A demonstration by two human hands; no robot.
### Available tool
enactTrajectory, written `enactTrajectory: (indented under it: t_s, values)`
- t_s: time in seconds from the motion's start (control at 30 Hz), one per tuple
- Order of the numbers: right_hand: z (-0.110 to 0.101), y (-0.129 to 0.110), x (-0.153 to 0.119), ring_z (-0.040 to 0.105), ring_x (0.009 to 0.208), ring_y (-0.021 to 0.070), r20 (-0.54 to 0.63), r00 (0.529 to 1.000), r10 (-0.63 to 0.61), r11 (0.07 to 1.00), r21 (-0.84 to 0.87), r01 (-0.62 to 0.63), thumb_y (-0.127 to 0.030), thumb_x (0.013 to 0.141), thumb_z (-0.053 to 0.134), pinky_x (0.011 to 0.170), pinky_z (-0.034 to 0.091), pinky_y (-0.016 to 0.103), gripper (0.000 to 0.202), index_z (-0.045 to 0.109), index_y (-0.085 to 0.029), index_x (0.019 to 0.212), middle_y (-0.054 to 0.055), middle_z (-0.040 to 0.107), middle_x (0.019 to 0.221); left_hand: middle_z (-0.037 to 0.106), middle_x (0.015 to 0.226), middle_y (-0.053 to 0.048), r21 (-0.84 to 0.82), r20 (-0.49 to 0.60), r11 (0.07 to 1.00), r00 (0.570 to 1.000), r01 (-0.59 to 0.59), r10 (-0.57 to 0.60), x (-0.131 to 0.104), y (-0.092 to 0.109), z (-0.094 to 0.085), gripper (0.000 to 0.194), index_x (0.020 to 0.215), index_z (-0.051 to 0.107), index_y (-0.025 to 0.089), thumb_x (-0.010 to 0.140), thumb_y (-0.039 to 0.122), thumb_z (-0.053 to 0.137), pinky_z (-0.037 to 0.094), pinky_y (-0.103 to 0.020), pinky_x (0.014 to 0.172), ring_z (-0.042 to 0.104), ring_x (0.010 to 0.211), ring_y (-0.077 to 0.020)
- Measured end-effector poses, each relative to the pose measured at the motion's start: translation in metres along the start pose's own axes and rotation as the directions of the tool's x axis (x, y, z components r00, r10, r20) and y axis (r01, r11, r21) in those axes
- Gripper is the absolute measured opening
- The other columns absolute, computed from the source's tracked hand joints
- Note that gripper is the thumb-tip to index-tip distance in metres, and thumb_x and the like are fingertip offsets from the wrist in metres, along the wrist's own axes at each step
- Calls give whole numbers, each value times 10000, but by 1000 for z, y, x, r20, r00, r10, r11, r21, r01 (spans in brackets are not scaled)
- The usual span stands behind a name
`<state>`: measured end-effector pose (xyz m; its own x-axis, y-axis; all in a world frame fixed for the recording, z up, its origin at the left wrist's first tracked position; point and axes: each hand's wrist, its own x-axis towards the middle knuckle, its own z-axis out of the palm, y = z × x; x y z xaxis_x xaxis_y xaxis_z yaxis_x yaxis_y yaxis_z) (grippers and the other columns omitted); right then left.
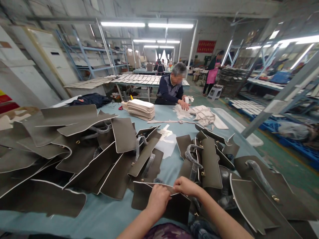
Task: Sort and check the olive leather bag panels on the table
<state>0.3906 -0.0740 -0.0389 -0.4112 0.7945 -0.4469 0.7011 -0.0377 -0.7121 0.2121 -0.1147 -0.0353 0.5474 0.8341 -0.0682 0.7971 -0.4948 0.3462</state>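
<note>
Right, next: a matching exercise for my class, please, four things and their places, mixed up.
Things:
1. White-edged olive-brown panel, front centre
2. Thick stack of flat beige pieces
3. Red rectangular banner
4. Small white stool

Places:
A. On the green floor
B. Pinched by left hand and right hand
C. High in the background
D. On the blue-green table

Pairs: 1-B, 2-D, 3-C, 4-A

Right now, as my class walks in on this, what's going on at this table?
A person's left hand and right hand grip the white-edged top of a dark panel, side by side, at the near edge of the table. More dark pieces lie heaped on both sides, some with plastic-wrapped handles. Across the table, a co-worker has a hand at some pale pieces, near a stack of light panels.
</note>
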Motion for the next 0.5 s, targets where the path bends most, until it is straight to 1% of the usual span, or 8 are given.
enactTrajectory:
  t_s: [0.07,0.13,0.2,0.27,0.33,0.37,0.43,0.5]
  values:
    - [2,-1,4,312,479,69,-46,999,5,1000,-22,-6,-223,685,480,468,233,213,181,529,-125,541,-40,366,488,644,786,-16,2,8,999,999,-49,49,-2,0,2,102,739,616,187,768,271,567,372,-339,773,554,808,-184]
    - [5,-4,3,353,506,82,-73,997,-10,999,-39,7,-247,725,465,496,262,218,214,539,-126,565,-28,413,514,644,788,-15,3,9,999,999,-41,41,-4,-2,2,99,754,616,191,771,272,563,374,-337,763,555,806,-186]
    - [8,-9,-4,426,570,103,-102,990,-94,995,-38,90,-312,798,406,552,314,220,287,567,-134,641,-7,497,587,645,803,-12,-1,-17,999,999,35,-35,-3,-7,0,90,777,613,196,776,264,555,378,-324,739,557,811,-188]
    - [12,-13,-15,507,706,130,-133,969,-207,978,-20,206,-364,854,327,655,362,224,340,596,-162,799,17,587,748,642,814,-6,-18,-46,993,992,114,-114,-1,-14,-4,90,800,610,205,784,265,545,379,-308,717,558,811,-184]
    - [16,-14,-25,535,856,149,-164,950,-268,963,-29,266,-382,843,379,751,375,230,291,571,-209,976,22,611,932,636,816,2,-42,-54,989,988,144,-147,1,-18,-7,93,807,608,212,788,272,539,377,-297,708,555,806,-177]
    - [18,-13,-28,535,896,156,-175,948,-267,964,-58,261,-370,820,436,775,376,232,276,555,-226,1023,21,607,979,633,817,4,-56,-58,987,987,148,-151,2,-19,-9,92,804,607,213,789,272,538,376,-294,710,551,807,-174]
    - [22,-9,-31,539,908,167,-202,945,-259,961,-157,229,-321,789,497,787,383,241,265,554,-224,1029,28,606,980,622,809,6,-92,-71,984,985,151,-158,4,-18,-10,81,782,600,204,788,258,540,377,-286,711,540,802,-167]
    - [25,-4,-29,546,884,169,-220,937,-271,944,-252,213,-279,816,456,781,391,251,223,569,-200,990,41,609,931,608,802,6,-139,-107,981,983,135,-150,5,-16,-10,60,760,592,193,782,228,548,378,-276,716,526,798,-157]
